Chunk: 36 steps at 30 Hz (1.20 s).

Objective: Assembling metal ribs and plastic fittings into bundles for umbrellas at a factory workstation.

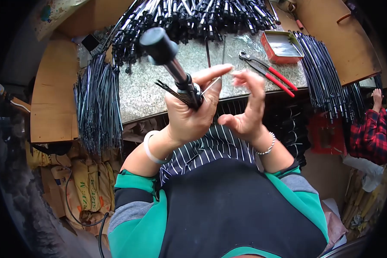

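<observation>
While the left hand [187, 114] grips, held piece [176, 71]: black-and-silver rod, fat round black head tilted up and left, lower end in the fist, raised above the front of the bench.
Left hand: fingers wrapped round the rod's lower end, index finger stretched toward the right hand.
Black strips [175, 93]: several, thin, fanning out left beside the rod, also at the left fist.
Silver pin [210, 86]: thin, slanting up-right across the left fingers.
Right hand [253, 116]: open, thumb well apart from bent fingers; fingertips blurred, near the left index tip. Can't tell if anything small is pinched.
Bench [144, 94]: grey speckled top.
Pliers [281, 77]: red handles, lying right of the hands.
Red box [267, 50]: just beyond the pliers.
Rod stock: heap [193, 21] at the back, bundles left [99, 103] and right [322, 73].
Far right: another person's checked sleeve [372, 133].
</observation>
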Each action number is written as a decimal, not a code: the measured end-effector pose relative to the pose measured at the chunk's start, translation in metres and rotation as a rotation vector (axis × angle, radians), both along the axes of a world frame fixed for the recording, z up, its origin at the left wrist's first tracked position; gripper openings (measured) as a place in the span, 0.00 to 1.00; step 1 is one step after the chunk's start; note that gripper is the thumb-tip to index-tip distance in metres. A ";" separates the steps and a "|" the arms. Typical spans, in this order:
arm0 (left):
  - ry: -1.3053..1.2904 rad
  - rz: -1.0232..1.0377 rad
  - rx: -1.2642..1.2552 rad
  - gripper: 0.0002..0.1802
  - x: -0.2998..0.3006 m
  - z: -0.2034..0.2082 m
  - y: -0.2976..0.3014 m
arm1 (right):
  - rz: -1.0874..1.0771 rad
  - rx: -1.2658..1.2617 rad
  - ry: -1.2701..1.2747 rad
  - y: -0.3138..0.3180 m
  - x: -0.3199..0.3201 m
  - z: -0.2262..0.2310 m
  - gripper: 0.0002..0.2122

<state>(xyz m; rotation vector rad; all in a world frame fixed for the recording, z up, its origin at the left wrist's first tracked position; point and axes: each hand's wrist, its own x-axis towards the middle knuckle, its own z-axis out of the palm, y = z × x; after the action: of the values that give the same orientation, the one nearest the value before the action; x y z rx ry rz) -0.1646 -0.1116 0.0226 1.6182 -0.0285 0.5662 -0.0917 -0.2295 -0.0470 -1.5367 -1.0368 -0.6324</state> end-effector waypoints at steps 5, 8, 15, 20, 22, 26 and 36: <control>-0.273 0.028 0.208 0.08 0.009 -0.026 0.005 | -0.080 -0.214 -0.311 -0.005 -0.002 0.057 0.21; -0.090 -0.111 0.271 0.35 0.000 -0.037 0.014 | 0.126 -0.156 -0.105 -0.008 -0.008 0.050 0.08; -0.007 -0.041 0.165 0.17 -0.002 -0.027 0.018 | 0.584 -0.193 1.098 -0.026 0.006 0.040 0.10; 0.022 -0.012 -0.176 0.15 -0.007 -0.018 0.026 | -0.595 -0.798 -0.118 -0.086 0.082 -0.022 0.11; 0.023 -0.008 -0.182 0.15 -0.007 -0.019 0.025 | -0.574 -0.849 -0.137 -0.093 0.090 -0.032 0.10; 0.036 -0.020 -0.085 0.17 -0.002 -0.023 0.031 | -0.347 -0.761 0.129 -0.099 0.089 -0.030 0.06; 0.085 0.102 -0.085 0.15 0.005 -0.035 0.031 | 0.510 -0.712 0.775 -0.075 0.020 0.074 0.10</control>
<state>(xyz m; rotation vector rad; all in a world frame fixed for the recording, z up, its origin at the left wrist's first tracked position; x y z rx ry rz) -0.1592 -0.0805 -0.0125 1.5659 0.1405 0.5685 -0.0715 -0.3044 0.0275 -1.7702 -1.0017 0.7264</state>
